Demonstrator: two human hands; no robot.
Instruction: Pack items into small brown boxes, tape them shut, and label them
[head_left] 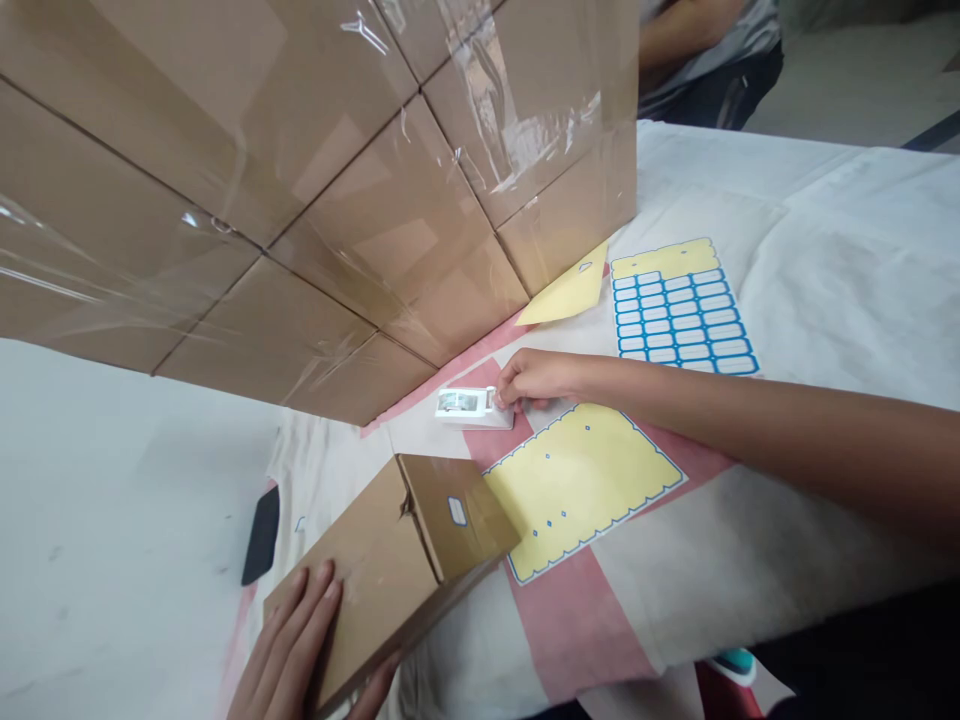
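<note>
My left hand [292, 640] holds a brown cardboard box [367, 570] at the lower left, fingers on its top and thumb along its near side. The box is tilted, and a small blue-edged label [457, 511] is stuck on its end. My right hand [525, 380] is closed at the right end of a small white dispenser [474, 408], fingertips pinched at its edge; whether something thin is between them is too small to tell. Just below that hand lies a yellow backing sheet [592, 480] with its labels gone, partly behind the box.
Taped cardboard boxes [322, 200] are stacked across the upper left. A sheet of blue-edged labels [682, 310] and another yellow sheet [570, 290] lie behind my right hand on the cloth-covered table [825, 230]. A black object [261, 536] is at the left edge. A person [705, 60] is beyond.
</note>
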